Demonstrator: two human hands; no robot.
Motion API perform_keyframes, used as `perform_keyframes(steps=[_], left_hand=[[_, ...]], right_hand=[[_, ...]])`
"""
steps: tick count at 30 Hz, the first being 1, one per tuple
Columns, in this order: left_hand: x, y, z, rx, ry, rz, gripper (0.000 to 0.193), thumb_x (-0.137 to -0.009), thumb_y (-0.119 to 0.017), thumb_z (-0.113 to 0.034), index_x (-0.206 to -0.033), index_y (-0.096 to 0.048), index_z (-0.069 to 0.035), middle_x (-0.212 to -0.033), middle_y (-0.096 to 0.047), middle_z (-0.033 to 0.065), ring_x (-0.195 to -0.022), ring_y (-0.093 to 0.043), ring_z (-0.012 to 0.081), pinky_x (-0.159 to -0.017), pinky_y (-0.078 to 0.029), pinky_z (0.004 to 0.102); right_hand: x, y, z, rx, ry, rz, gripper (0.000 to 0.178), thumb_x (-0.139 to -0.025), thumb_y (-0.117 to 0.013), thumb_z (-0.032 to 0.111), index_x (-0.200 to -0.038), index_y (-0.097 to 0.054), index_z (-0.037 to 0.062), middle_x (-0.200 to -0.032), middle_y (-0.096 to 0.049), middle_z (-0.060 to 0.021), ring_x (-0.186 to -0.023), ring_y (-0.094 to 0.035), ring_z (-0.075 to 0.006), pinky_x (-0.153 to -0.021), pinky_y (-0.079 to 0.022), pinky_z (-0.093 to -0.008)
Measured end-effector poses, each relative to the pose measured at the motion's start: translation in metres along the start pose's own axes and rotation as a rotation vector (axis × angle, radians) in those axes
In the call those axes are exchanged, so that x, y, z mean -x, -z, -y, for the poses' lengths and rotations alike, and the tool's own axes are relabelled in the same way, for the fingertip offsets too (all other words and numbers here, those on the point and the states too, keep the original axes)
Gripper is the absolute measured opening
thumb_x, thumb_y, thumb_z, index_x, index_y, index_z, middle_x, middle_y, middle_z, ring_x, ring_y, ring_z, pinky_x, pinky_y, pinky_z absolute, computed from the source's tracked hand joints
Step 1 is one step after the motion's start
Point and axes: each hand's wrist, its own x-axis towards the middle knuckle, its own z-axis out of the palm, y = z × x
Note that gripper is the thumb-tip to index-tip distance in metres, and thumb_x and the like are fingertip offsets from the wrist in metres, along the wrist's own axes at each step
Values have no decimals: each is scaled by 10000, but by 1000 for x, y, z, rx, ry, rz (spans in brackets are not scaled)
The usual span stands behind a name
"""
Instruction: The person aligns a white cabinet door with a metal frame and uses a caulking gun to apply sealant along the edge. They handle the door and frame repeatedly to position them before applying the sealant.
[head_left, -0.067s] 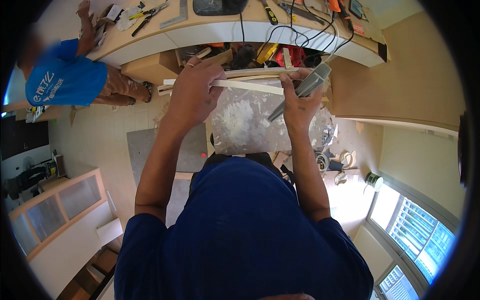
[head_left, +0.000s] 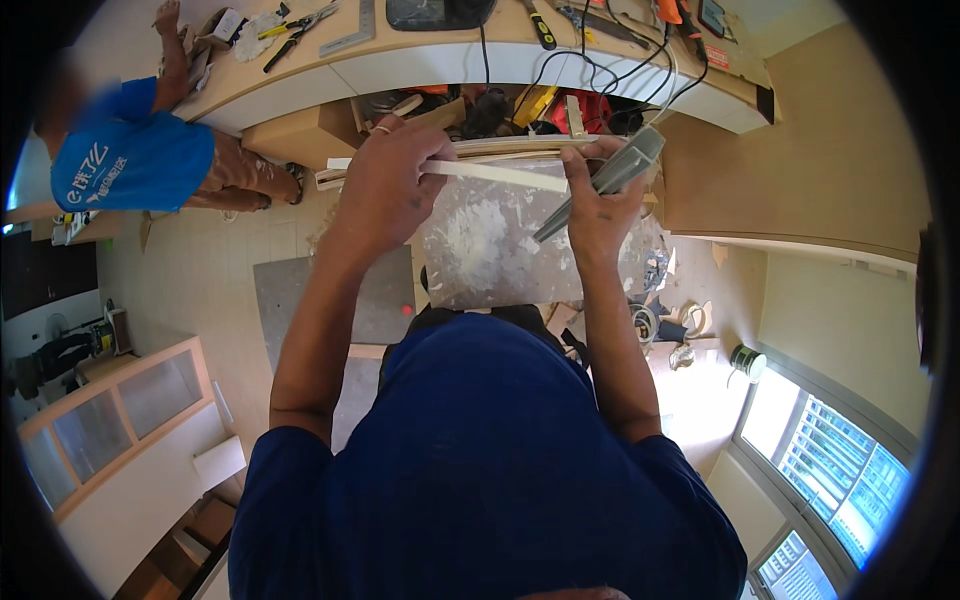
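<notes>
My left hand (head_left: pixel 392 185) is closed around a thin, narrow, pale strip (head_left: pixel 500 174), which sticks out on both sides of the fist. The strip's right end meets the thumb of my right hand (head_left: pixel 603 205). That hand is wrapped around a long grey tool (head_left: pixel 630 160), slanted, wider at its upper end and tapering to a narrow lower tip. Its exact kind is unclear. Both hands are raised over a worn, paint-splashed board (head_left: pixel 490 240). Behind them, more thin wooden strips (head_left: pixel 520 147) lie along the board's far edge, partly hidden by my hands.
A long workbench (head_left: pixel 420 62) spans the far side, carrying a metal square (head_left: pixel 350 28), pliers (head_left: pixel 290 45), a yellow-black handled tool (head_left: pixel 541 30) and cables. Clutter fills the space underneath. A person in a blue shirt (head_left: pixel 130 160) stands at left. Scraps (head_left: pixel 685 320) litter the floor at right.
Very little differs. The grey tool in my right hand has turned slightly, and the pale strip looks a little straighter.
</notes>
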Motion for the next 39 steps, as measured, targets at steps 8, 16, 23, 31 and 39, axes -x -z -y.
perform_keyframes(steps=[8,16,23,31,39], left_hand=[[-16,21,-2,-195,-180,38,152,-825,-734,-67,-968,-686,-53,-842,-699,164,-795,-675,394,-711,-524,472],[-10,36,-6,-133,-70,-18,164,-826,-752,14,-976,-700,-28,-886,-688,148,-772,-667,329,-724,-514,413],[-19,8,12,-127,-143,-144,250,-771,-848,-10,-979,-716,-53,-882,-694,112,-817,-653,304,-711,-504,406],[-13,-7,16,-284,-224,-157,296,-718,-791,30,-957,-723,-131,-950,-714,20,-912,-643,291,-782,-506,426],[-14,-10,14,-276,-272,-186,353,-663,-745,82,-959,-726,-111,-894,-680,19,-897,-630,283,-777,-506,414]], right_hand=[[-6,1,-14,-125,13,-18,276,-958,-821,167,-1126,-644,38,-1015,-677,-39,-882,-638,-115,-805,-537,-284],[-11,2,-15,-80,-3,10,282,-978,-807,224,-1137,-667,38,-1056,-669,-50,-979,-640,-149,-896,-522,-313],[-15,2,-22,-15,35,36,293,-972,-810,221,-1148,-667,36,-1085,-660,-60,-985,-640,-157,-904,-523,-323],[-11,2,-9,-79,-42,51,286,-957,-812,181,-1154,-660,39,-1097,-658,-66,-997,-640,-157,-911,-524,-330],[-14,1,-14,-47,13,45,286,-957,-812,189,-1144,-659,36,-1079,-663,-71,-986,-644,-175,-909,-521,-339]])
